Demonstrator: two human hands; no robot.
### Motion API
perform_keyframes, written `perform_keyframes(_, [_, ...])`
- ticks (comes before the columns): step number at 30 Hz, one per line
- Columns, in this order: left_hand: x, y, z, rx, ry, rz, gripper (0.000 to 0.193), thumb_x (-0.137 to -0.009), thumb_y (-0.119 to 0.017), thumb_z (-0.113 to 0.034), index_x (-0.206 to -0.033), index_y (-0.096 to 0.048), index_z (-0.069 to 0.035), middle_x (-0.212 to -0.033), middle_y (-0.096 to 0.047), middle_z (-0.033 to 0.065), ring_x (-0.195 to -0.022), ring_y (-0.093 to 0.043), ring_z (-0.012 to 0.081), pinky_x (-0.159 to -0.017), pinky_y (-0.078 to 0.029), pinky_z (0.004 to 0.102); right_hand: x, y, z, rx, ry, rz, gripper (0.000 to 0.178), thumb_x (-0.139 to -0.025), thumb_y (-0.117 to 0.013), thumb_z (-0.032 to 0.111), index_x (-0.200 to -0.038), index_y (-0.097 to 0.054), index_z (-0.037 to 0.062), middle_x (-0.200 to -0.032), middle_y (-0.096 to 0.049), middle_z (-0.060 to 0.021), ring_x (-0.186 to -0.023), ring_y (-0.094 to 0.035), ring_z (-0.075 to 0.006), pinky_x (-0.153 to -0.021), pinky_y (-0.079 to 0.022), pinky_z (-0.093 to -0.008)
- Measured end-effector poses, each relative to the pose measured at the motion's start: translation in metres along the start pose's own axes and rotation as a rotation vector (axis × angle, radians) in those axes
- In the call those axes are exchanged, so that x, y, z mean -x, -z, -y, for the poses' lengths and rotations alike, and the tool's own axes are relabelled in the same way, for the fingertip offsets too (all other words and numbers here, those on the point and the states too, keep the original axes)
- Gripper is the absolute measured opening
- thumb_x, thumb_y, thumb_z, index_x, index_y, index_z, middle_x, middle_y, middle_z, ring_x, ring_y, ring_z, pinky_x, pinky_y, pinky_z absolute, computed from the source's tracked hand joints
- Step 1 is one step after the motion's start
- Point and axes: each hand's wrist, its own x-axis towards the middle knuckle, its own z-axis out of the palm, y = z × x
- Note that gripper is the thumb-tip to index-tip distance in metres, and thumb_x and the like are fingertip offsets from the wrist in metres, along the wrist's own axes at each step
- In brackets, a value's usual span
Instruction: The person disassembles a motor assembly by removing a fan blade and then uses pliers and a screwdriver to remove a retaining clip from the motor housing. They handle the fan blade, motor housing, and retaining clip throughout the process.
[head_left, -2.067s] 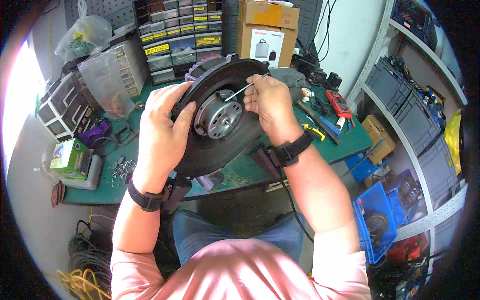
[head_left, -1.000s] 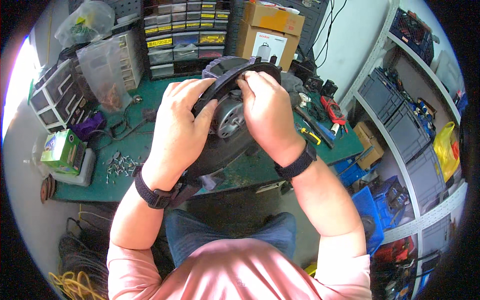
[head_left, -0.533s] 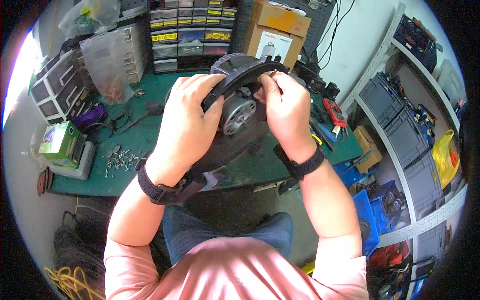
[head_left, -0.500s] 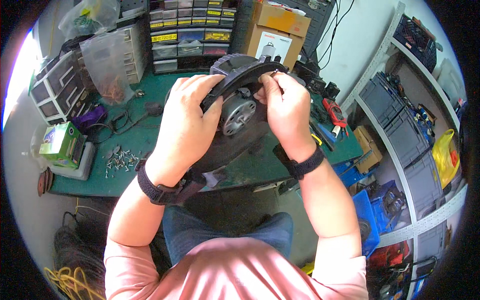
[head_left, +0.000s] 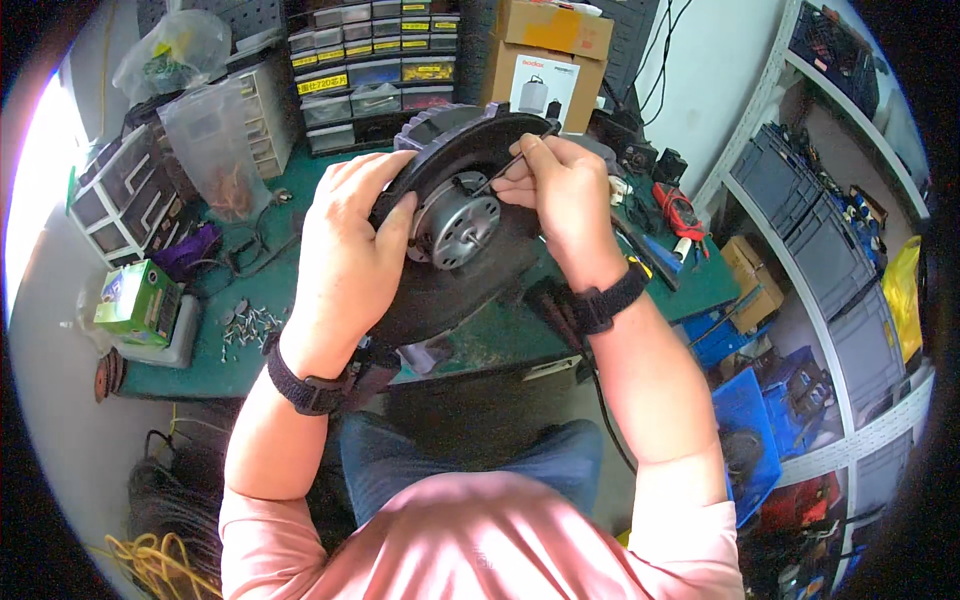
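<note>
A large round black housing (head_left: 455, 300) is held tilted over the green workbench, with a silver motor (head_left: 458, 235) and its short central shaft facing me. Gripping the housing's left rim is my left hand (head_left: 345, 235), its thumb inside and its fingers on the outer side. At the upper right of the opening, my right hand (head_left: 568, 190) is closed in a pinch on a thin dark strip (head_left: 505, 172). That strip slants down toward the motor's upper edge; whether it is a wire or a rod I cannot tell. The back of the housing is mostly hidden.
Loose screws (head_left: 250, 328) lie on the green workbench (head_left: 480, 360), left of the housing, near a green box (head_left: 140, 303). A red multimeter (head_left: 677, 210) and hand tools are at the right. Drawer cabinets and a cardboard box (head_left: 550, 75) stand behind; shelving (head_left: 800, 230) rises at right.
The housing has shifted slightly left and turned so more of the motor shows. My right hand has come slightly left and down, and the thin strip in its pinch is now visible.
</note>
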Motion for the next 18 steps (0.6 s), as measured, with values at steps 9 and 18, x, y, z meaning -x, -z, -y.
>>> perform_keyframes(9, [-0.001,0.000,-0.004,0.031,0.026,-0.003,0.030,-0.078,-0.061,-0.002,-0.108,-0.062,0.003,-0.105,-0.064,0.0184,-0.102,-0.057,0.0334,-0.093,-0.044,0.0378,-0.013,0.008,-0.022,-0.363,-0.218,-0.029,0.021,-0.092,-0.053,0.014,-0.092,-0.058,-0.0058,-0.076,-0.060,-0.0131,-0.063,-0.066,-0.0239,-0.056,-0.056,-0.0303])
perform_keyframes(18, [0.000,-0.001,-0.003,0.021,0.037,0.000,0.030,-0.079,-0.061,-0.002,-0.109,-0.062,0.002,-0.106,-0.063,0.0181,-0.103,-0.057,0.0327,-0.093,-0.043,0.0377,-0.010,0.010,-0.041,-0.508,-0.372,-0.065,0.019,-0.094,-0.052,0.016,-0.097,-0.055,-0.0031,-0.080,-0.058,-0.0120,-0.072,-0.065,-0.0259,-0.066,-0.057,-0.0368])
